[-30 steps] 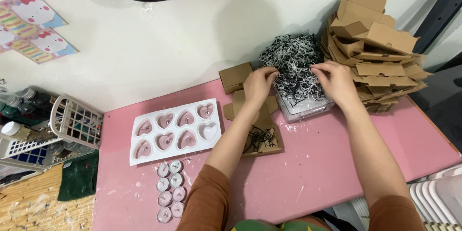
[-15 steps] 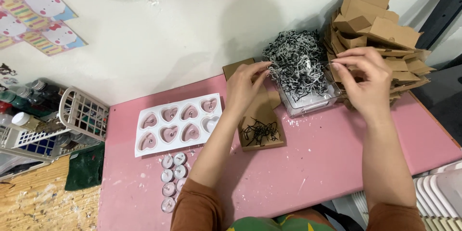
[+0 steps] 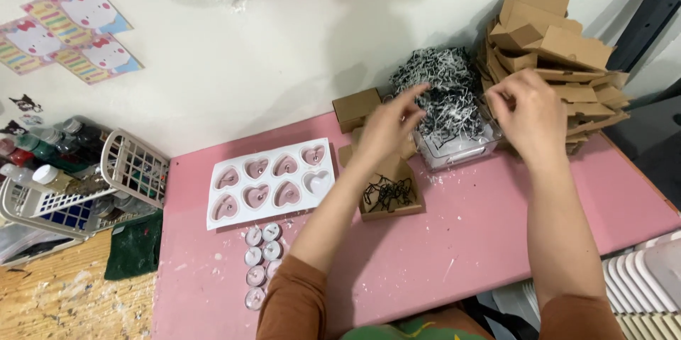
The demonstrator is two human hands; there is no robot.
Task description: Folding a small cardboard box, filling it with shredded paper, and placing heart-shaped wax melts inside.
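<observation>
My left hand reaches toward a heap of black and white shredded paper piled in a clear plastic tub, fingers spread and slightly blurred. My right hand hovers at the tub's right side, fingers curled near the shreds; I cannot tell if it pinches any. Below my left hand lies an open small brown cardboard box with a few black shreds inside. A closed brown box stands by the wall.
A white heart-shaped mould tray with pink fillings lies at the left, several small tealight cups below it. A stack of folded brown boxes rises at the right. A white basket with bottles stands off the pink table.
Both hands have lifted up and away from the shredded paper heap, the left toward its left edge, the right toward its right side. The view has shifted slightly.
</observation>
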